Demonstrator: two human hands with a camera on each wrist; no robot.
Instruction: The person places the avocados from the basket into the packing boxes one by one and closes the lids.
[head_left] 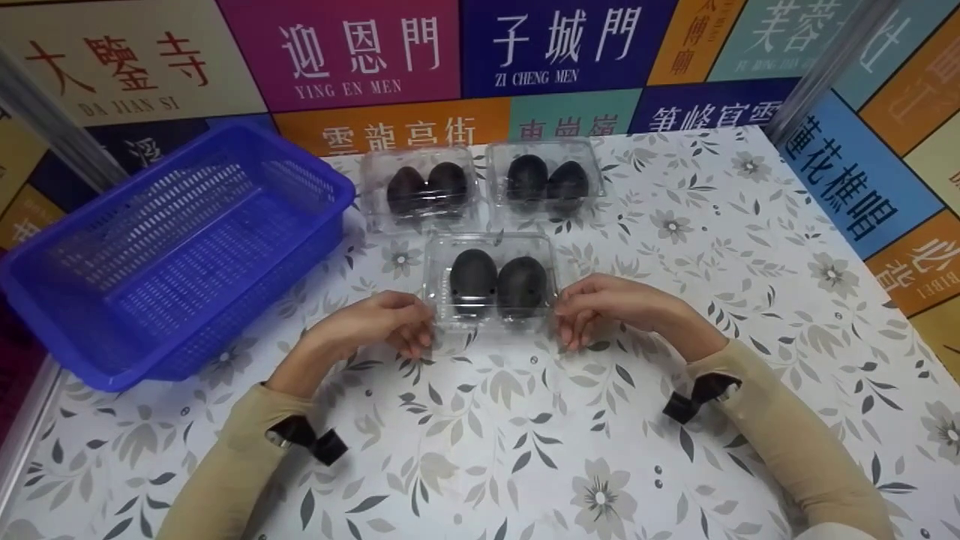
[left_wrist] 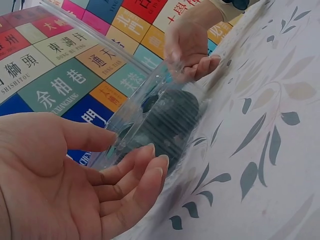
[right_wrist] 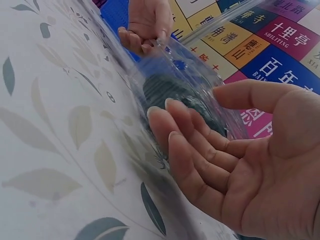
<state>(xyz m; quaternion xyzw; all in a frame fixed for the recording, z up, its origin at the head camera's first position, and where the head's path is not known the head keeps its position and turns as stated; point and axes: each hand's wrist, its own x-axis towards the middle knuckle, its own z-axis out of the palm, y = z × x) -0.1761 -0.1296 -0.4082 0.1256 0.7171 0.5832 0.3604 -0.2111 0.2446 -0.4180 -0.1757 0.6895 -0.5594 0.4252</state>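
A clear plastic clamshell box (head_left: 489,319) with two dark, egg-shaped items (head_left: 473,277) inside lies on the patterned tablecloth between both hands. My left hand (head_left: 379,321) holds its left side, the thumb (left_wrist: 95,136) at the plastic edge and the other fingers loosely curled below. At the right side my right hand (head_left: 611,306) holds the box in a mirrored way, its thumb (right_wrist: 250,95) along the upper edge. In both wrist views the fingers partly cover the box and its contents, so the exact contact is hard to make out.
Behind stand two similar clear boxes, one on the left (head_left: 420,157) and one on the right (head_left: 546,148), each with two dark items. A blue slotted plastic basket (head_left: 300,247) is at the left. Colourful panels with writing (head_left: 367,45) border the table (head_left: 720,300) at the back and right.
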